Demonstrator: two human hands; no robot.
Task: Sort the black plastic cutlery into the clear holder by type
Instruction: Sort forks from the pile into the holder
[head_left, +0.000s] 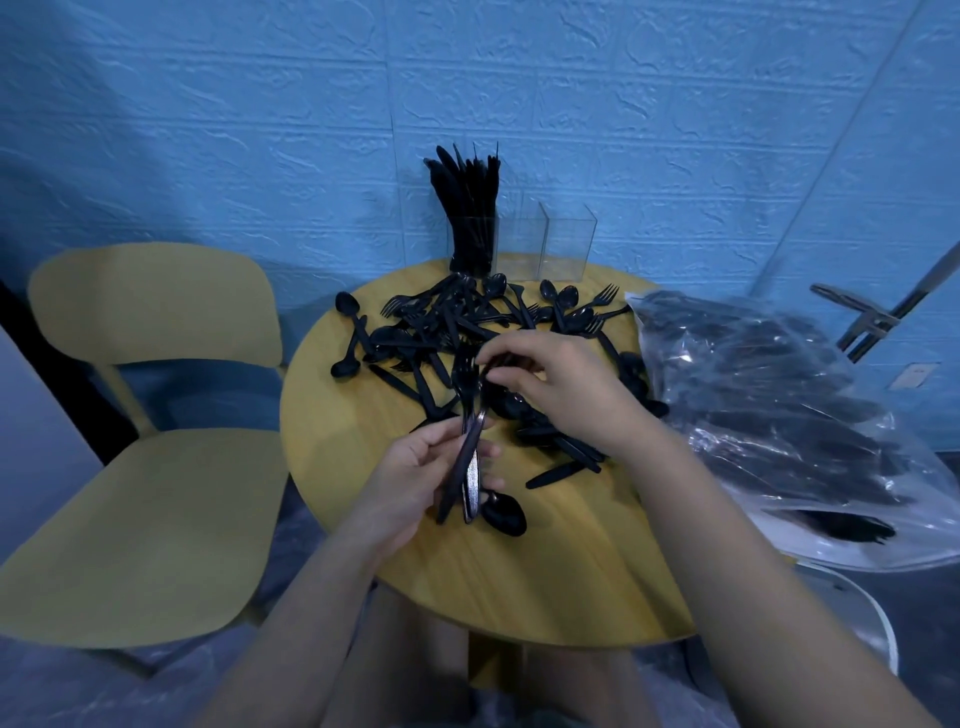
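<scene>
Black spoon: I'm seeing it lying nearest me on the table, just beside my left hand.
Left hand: I'm clenching it around a bundle of forks, tines pointing away.
Right hand: I'm pinching the fork tops with its fingertips.
Pile: loose cutlery is lying mid-table, beyond both hands.
Bag: it's sitting to the right, holding more cutlery.
Holder: it's standing at the far edge; knives are filling its left compartment.
</scene>
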